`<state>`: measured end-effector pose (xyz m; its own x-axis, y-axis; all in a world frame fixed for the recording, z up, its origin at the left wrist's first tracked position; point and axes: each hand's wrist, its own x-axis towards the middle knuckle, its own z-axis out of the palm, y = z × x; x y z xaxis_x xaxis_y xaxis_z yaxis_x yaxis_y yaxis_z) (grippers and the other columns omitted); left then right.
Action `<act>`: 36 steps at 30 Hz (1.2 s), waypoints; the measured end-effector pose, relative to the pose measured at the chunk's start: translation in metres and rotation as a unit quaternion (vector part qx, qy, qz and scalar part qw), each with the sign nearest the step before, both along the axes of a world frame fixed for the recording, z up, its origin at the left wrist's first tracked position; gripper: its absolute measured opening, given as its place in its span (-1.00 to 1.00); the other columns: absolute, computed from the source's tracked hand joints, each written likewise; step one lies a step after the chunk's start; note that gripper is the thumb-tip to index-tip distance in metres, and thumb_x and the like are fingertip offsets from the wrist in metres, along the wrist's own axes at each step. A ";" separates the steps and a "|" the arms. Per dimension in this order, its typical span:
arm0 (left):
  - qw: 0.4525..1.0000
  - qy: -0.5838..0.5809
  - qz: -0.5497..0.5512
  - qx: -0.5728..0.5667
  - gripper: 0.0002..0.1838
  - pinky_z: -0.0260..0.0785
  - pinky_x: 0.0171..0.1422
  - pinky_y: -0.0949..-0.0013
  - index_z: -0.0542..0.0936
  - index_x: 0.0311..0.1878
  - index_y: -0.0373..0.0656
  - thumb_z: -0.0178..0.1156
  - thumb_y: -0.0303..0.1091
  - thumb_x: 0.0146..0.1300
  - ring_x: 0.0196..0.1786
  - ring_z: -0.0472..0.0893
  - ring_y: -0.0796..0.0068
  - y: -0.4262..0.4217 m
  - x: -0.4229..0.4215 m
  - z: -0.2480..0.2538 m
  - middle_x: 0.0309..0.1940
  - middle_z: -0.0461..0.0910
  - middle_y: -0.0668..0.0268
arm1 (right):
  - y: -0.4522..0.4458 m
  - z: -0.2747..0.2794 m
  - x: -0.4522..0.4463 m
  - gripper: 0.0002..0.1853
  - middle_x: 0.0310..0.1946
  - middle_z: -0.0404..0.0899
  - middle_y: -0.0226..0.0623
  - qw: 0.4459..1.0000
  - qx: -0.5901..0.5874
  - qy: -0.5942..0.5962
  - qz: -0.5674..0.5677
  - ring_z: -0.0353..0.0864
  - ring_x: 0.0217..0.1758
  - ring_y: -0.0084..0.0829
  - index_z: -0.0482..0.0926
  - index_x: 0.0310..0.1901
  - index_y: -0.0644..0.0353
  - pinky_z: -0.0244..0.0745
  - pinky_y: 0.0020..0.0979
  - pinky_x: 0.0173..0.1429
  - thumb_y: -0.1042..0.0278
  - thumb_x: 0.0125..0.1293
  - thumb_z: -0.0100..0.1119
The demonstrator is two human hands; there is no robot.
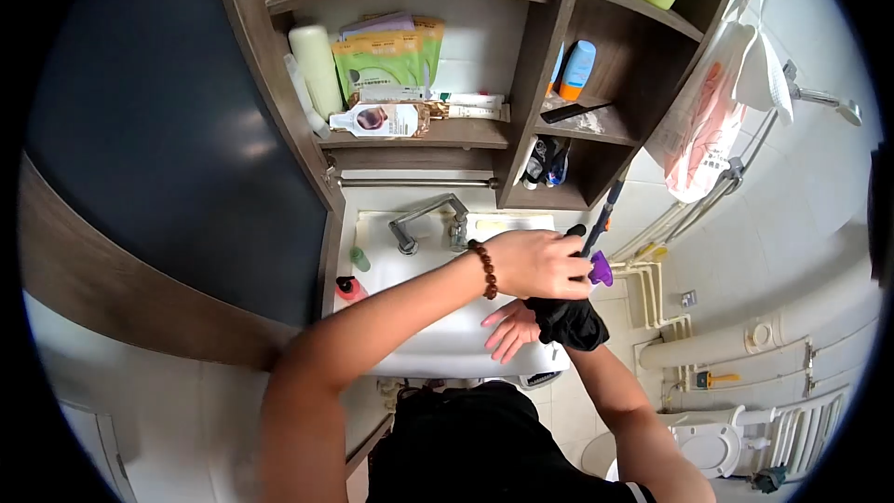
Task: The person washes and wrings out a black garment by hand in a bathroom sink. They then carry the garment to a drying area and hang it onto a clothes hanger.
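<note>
My left hand (540, 265), with a brown beaded bracelet (488, 270) on its wrist, reaches across the sink (419, 340). Its fingers are bent and closed on a gathered black scrunchie (570, 321), which sits around my right wrist. A further dark piece shows just beyond the fingers; I cannot make out whether it belongs to the scrunchie. Below the left hand, my right hand (512, 328) hangs over the basin, fingers spread and holding nothing. Part of its back is hidden by the black fabric and the left hand.
A chrome faucet (433, 219) stands at the sink's back, a pink pump bottle (350, 289) and a green bottle (359, 259) at its left. Above is an open cabinet (419, 144) with toiletries; its dark door (186, 130) swings left. A purple object (601, 269) is at right.
</note>
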<state>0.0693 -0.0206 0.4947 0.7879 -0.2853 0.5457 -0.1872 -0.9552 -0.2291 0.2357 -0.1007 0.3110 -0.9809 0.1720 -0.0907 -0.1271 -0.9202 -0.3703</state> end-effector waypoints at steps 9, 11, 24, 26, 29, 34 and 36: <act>0.954 0.165 -0.157 0.194 -0.90 0.56 -0.17 0.20 0.50 -0.41 0.10 0.23 -0.22 0.14 -0.01 0.60 0.27 0.000 0.010 0.023 -0.28 0.54 0.44 | 0.034 0.044 -0.031 -0.30 0.26 0.50 0.15 0.990 -0.064 -0.088 0.092 0.56 0.28 0.10 0.24 0.46 0.19 0.44 0.08 0.36 -0.17 0.52 -0.02; 0.941 0.211 -0.176 0.200 -0.92 0.55 -0.15 0.19 0.53 -0.40 0.10 0.24 -0.23 0.14 0.00 0.60 0.27 -0.003 0.003 0.025 -0.27 0.56 0.44 | 0.045 0.052 -0.032 -0.34 0.25 0.52 0.09 0.989 -0.074 -0.130 0.021 0.58 0.25 0.03 0.27 0.44 0.17 0.47 0.04 0.32 -0.16 0.52 -0.03; 0.967 0.137 -0.049 0.209 -0.90 0.45 -0.29 0.32 0.49 -0.41 0.11 0.22 -0.22 0.14 -0.17 0.56 0.36 0.033 -0.032 0.023 -0.34 0.49 0.48 | 0.066 0.068 -0.052 -0.53 0.13 0.65 -0.27 0.923 -0.077 -0.214 -0.310 0.71 0.09 -0.40 0.48 0.26 0.01 0.71 -0.22 0.01 -0.10 0.55 -0.12; 0.967 0.146 0.030 0.207 -0.91 0.44 -0.30 0.34 0.51 -0.39 0.09 0.24 -0.24 0.11 -0.14 0.56 0.36 0.036 -0.033 0.017 -0.36 0.49 0.48 | 0.060 0.059 -0.061 -0.59 0.03 0.69 -0.33 0.905 0.022 -0.174 -0.388 0.74 -0.01 -0.42 0.56 0.07 0.01 0.72 -0.33 0.04 -0.13 0.52 -0.04; 0.966 0.119 0.144 0.179 -0.91 0.51 -0.26 0.31 0.56 -0.34 0.02 0.25 -0.28 0.09 -0.16 0.58 0.32 0.031 -0.030 0.009 -0.34 0.52 0.43 | 0.065 0.057 -0.068 -0.56 -0.07 0.71 -0.39 0.817 -0.001 -0.193 -0.543 0.72 -0.03 -0.42 0.57 0.05 -0.02 0.69 -0.33 0.00 -0.18 0.48 -0.06; 0.933 0.086 0.337 0.092 -0.77 0.65 -0.15 0.11 0.61 -0.19 -0.20 0.28 -0.38 0.06 -0.20 0.64 0.17 0.031 -0.022 -0.013 -0.27 0.59 0.24 | 0.082 0.084 -0.056 -0.80 -0.27 0.67 -0.30 0.692 0.007 -0.187 -0.697 0.70 -0.30 -0.40 0.62 -0.10 0.18 0.62 -0.39 -0.26 0.29 0.34 0.19; 0.894 0.055 0.421 -0.139 -0.71 0.64 -0.13 0.07 0.61 -0.17 -0.23 0.35 -0.42 -0.02 -0.16 0.67 0.01 0.025 -0.022 -0.011 -0.20 0.62 0.12 | 0.082 0.104 -0.048 -0.89 -0.36 0.63 -0.32 0.605 0.110 -0.253 -0.747 0.64 -0.39 -0.45 0.61 -0.22 0.27 0.57 -0.38 -0.31 0.48 0.23 0.19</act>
<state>0.0470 0.0046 0.4840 0.7130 0.5700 0.4083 0.6191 -0.7852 0.0150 0.1879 -0.0189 0.4151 0.4267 0.8954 -0.1275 -0.5754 0.1599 -0.8021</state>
